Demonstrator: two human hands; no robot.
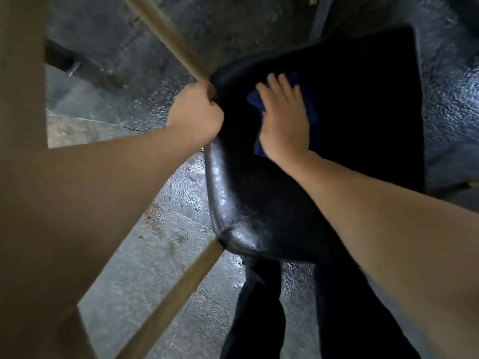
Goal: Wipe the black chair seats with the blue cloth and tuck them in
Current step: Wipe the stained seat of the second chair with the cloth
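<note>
A black padded chair seat (pixel 246 203) fills the middle of the head view, shiny along its left edge. My right hand (pixel 283 120) lies flat with straight fingers on the blue cloth (pixel 255 99), pressing it onto the seat. Parts of the cloth show past my fingers and under my wrist. My left hand (pixel 195 112) grips the chair at the seat's left corner, where a wooden post (pixel 166 35) meets it. The picture is blurred by motion.
A second wooden chair post (pixel 178 288) runs from the seat's near corner toward the lower left. A wooden panel (pixel 20 73) stands at the far left. Grey stone floor (pixel 160 255) lies below. My dark trouser legs (pixel 261 307) stand under the seat.
</note>
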